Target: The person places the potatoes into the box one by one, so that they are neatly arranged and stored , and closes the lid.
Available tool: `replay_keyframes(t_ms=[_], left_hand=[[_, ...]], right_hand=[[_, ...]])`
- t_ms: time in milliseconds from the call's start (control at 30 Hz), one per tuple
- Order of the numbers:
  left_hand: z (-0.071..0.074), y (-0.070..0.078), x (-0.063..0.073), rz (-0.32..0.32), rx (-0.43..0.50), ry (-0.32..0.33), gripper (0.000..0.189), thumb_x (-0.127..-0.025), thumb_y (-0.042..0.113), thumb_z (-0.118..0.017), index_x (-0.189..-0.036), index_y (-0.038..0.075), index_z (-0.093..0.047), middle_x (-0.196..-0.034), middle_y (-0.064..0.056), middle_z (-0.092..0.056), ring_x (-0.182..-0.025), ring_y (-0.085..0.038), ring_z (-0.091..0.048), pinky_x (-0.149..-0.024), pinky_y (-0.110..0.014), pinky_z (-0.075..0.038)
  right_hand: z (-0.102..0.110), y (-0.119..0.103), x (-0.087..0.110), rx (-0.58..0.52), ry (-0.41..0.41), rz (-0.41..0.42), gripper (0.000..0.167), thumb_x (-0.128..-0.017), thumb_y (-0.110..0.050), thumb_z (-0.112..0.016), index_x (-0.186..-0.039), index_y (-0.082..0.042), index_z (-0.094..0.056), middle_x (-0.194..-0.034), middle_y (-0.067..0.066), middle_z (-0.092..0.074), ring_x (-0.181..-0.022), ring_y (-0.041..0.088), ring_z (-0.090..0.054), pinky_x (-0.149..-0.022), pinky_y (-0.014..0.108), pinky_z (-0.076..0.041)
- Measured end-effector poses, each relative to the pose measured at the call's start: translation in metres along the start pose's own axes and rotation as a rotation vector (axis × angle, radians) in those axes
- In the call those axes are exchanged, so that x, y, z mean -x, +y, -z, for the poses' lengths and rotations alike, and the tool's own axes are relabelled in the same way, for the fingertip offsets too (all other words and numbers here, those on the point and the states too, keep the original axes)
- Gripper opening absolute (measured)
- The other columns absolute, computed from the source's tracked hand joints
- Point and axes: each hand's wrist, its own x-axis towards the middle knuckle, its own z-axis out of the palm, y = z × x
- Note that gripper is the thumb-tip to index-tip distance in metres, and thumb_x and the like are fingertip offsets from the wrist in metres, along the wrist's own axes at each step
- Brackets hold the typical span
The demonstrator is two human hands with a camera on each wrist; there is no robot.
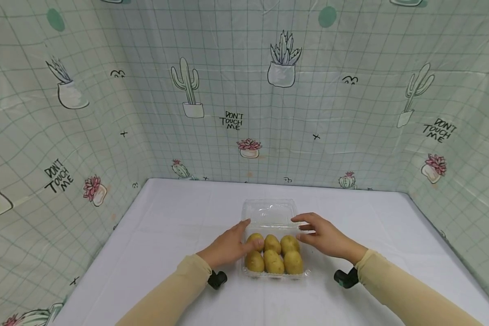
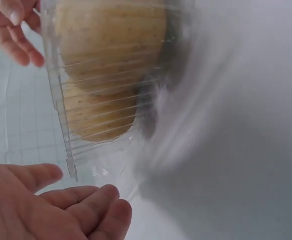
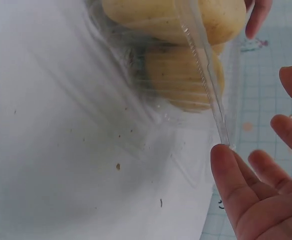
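A clear plastic clamshell box (image 1: 275, 275) holds several yellow potatoes (image 1: 273, 261) set in two rows. Its hinged lid (image 1: 269, 209) stands folded back on the far side. My left hand (image 1: 229, 245) is at the box's left side, fingers reaching toward the hinge and thumb over a back potato in the head view. In the left wrist view its fingers are relaxed around the rim's corner. My right hand (image 1: 327, 235) is by the back right corner, fingers spread and slightly bent. One fingertip (image 3: 223, 152) is right at the rim in the right wrist view.
A white cloth covers the table (image 1: 179, 213), with small dark crumbs (image 3: 118, 166) on it to the right of the box. Cactus-printed grid curtains (image 1: 228, 81) enclose the back and both sides. Black wrist cameras (image 1: 346, 277) hang below both sleeves.
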Motion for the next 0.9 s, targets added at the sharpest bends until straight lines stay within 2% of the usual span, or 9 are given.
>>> replay_keyframes(t_ms=[167, 367, 600, 900], left_hand=[[0.001, -0.001, 0.001, -0.009, 0.040, 0.021, 0.087, -0.096, 0.065, -0.050, -0.157, 0.007, -0.029, -0.155, -0.020, -0.035, -0.142, -0.038, -0.034, -0.113, -0.052, -0.031], [0.003, 0.003, 0.006, -0.023, 0.054, 0.050, 0.083, -0.096, 0.063, -0.050, -0.156, 0.008, -0.032, -0.155, -0.018, -0.036, -0.141, -0.038, -0.035, -0.112, -0.053, -0.031], [0.006, 0.003, 0.010, -0.021, 0.087, 0.077, 0.079, -0.098, 0.060, -0.051, -0.155, 0.009, -0.035, -0.154, -0.017, -0.038, -0.140, -0.038, -0.036, -0.112, -0.054, -0.031], [0.006, 0.002, 0.010, -0.018, 0.101, 0.097, 0.077, -0.098, 0.060, -0.052, -0.154, 0.011, -0.037, -0.154, -0.016, -0.039, -0.140, -0.038, -0.036, -0.111, -0.055, -0.032]], right_hand=[[0.000, 0.000, -0.001, -0.043, 0.001, -0.055, 0.046, -0.097, -0.014, -0.067, -0.139, -0.002, -0.052, -0.149, 0.025, -0.040, -0.122, 0.045, -0.055, -0.090, 0.044, -0.054], [0.001, -0.001, -0.004, -0.036, 0.011, -0.093, 0.046, -0.098, -0.020, -0.066, -0.140, -0.008, -0.053, -0.147, 0.021, -0.045, -0.121, 0.041, -0.057, -0.089, 0.047, -0.054], [0.005, -0.001, -0.008, -0.054, -0.008, -0.113, 0.051, -0.098, -0.020, -0.065, -0.143, -0.001, -0.049, -0.149, 0.022, -0.043, -0.125, 0.044, -0.053, -0.094, 0.050, -0.051], [0.010, 0.003, -0.013, -0.093, -0.002, -0.130, 0.048, -0.098, -0.020, -0.065, -0.139, 0.001, -0.052, -0.144, 0.021, -0.048, -0.125, 0.042, -0.053, -0.095, 0.051, -0.050]])
